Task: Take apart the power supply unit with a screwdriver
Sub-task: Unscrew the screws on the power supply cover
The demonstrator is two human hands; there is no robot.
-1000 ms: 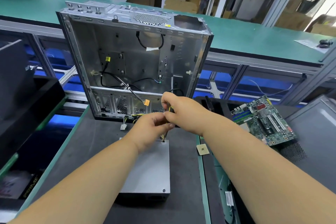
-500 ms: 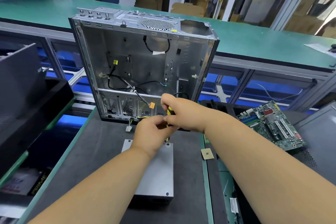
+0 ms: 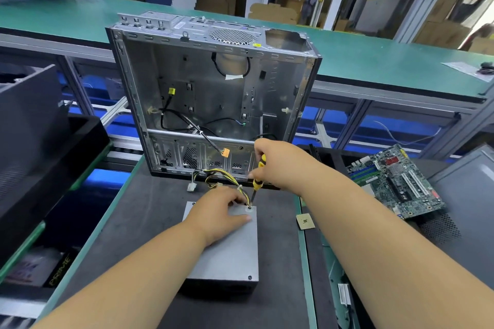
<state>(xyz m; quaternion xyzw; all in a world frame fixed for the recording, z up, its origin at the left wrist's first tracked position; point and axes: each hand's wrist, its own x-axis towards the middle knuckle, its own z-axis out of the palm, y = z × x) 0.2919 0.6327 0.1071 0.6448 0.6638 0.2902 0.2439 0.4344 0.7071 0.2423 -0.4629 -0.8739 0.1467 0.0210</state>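
Progress: early, by my reading — the lid of the power supply unit [image 3: 227, 248] is on, one screw shows at its near right corner, and the far right corner screw is only now being worked; the other corners are hidden or too small to tell.
Computer case [image 3: 213, 93]: bare sheet-metal shell, upright and open-faced, perforated vents, loose black cables inside; stands just behind the unit.
Power supply unit: flat grey steel box, matte lid, lying on the dark mat of the bench [image 3: 128, 222], between the person and the case.
Motherboard [image 3: 395, 181]: green, densely populated, tilted on a black tray to the right.
Left hand [image 3: 216, 211]: flat on the lid, fingers pressing it down beside the yellow-black wire bundle [image 3: 222, 175].
Right hand [image 3: 278, 163]: wrapped round the screwdriver [image 3: 257, 181] — yellow-and-black handle, thin shaft, tip seated in the far right corner screw.
CPU chip [image 3: 305, 222]: small tan square, right of the unit.
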